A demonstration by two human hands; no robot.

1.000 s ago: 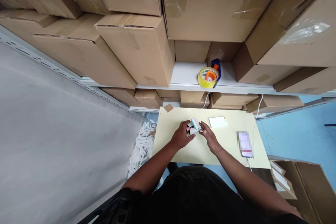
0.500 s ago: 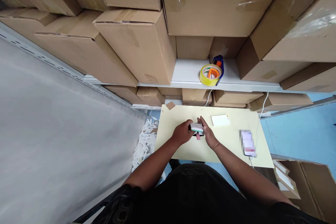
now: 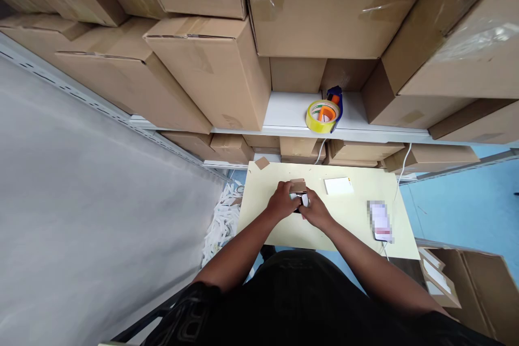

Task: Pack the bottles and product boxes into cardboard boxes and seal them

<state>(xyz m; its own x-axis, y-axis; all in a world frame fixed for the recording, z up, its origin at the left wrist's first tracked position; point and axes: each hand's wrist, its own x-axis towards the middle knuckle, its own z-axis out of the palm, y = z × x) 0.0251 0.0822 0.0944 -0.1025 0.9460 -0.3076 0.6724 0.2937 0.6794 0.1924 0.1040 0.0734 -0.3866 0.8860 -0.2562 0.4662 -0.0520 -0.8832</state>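
Both my hands meet over the middle of a pale yellow table. My left hand and my right hand are closed round a small white item with a brown cardboard flap sticking up at its far side. Most of the item is hidden by my fingers. A white card lies on the table just right of my hands. A phone with a white cable lies further right.
A yellow tape roll in a blue-orange dispenser sits on the white shelf behind the table. Cardboard boxes crowd the shelving above and below. White paper strips litter the floor at the left. An open carton stands at the lower right.
My hands have drawn closer together around the small item. It has turned, so a brown cardboard flap now shows on top where a white and green face showed before.
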